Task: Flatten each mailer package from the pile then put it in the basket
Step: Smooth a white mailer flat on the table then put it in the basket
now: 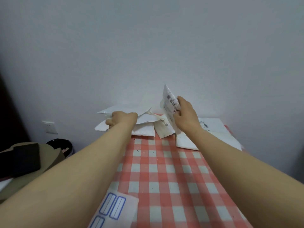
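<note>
A pile of white mailer packages (pixel 144 129) lies at the far end of the table against the wall. My left hand (pixel 121 120) is closed on the left edge of the top white mailer (pixel 146 118) of the pile. My right hand (pixel 185 116) grips a crumpled white mailer with a printed label (pixel 169 99) and holds it upright above the pile. More flat white mailers (pixel 212 125) lie at the far right. The basket is not in view.
A red-and-white checked cloth (pixel 172 178) covers the table. A white sheet with blue-outlined labels (pixel 113 209) lies at the near edge. Left of the table are brown cardboard with a dark object (pixel 21 160), a black bin (pixel 62 143) and a wall socket (pixel 50 127).
</note>
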The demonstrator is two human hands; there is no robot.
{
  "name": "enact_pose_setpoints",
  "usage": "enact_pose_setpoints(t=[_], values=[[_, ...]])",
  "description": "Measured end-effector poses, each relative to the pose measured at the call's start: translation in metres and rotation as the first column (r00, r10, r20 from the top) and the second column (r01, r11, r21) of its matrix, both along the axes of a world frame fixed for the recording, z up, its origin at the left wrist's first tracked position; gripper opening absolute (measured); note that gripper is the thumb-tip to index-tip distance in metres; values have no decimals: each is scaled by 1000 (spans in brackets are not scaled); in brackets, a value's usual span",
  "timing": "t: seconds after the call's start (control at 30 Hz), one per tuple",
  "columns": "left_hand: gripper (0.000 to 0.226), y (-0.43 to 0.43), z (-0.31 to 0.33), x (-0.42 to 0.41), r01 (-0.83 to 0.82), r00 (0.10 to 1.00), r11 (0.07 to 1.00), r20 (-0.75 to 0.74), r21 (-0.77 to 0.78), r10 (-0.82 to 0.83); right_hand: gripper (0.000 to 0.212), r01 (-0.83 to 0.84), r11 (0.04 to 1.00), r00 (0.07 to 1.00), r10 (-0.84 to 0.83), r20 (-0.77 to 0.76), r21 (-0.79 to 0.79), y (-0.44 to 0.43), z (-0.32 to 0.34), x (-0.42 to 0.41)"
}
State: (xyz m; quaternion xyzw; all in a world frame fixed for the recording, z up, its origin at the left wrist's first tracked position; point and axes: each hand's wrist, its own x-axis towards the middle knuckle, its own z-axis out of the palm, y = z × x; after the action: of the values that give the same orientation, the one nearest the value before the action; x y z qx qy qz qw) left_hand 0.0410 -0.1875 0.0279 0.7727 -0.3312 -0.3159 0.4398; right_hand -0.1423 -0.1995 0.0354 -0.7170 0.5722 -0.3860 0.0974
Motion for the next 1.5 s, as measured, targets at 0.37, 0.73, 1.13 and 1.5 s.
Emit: enact_pose_setpoints(t=[0.37,0.73,1.13,1.5], values=[[77,108,15,-69,406,885,889,-150,-210,-440,37,-160,883,705,-211,677,442,121,16,-68],[51,159,-22,-80,531,842,847,-97,-26,-531,11,-297,747,718,-237,655,595,180,-26,-96],[32,191,-43,-108,561,826,827,-101,40,-555,22,-426,677,596,-289,749,600,204,-57,-93],[60,196,-43,-120,693,720,719,-3,52,-694,39,-268,650,773,-295,561,711,202,-59,-101]])
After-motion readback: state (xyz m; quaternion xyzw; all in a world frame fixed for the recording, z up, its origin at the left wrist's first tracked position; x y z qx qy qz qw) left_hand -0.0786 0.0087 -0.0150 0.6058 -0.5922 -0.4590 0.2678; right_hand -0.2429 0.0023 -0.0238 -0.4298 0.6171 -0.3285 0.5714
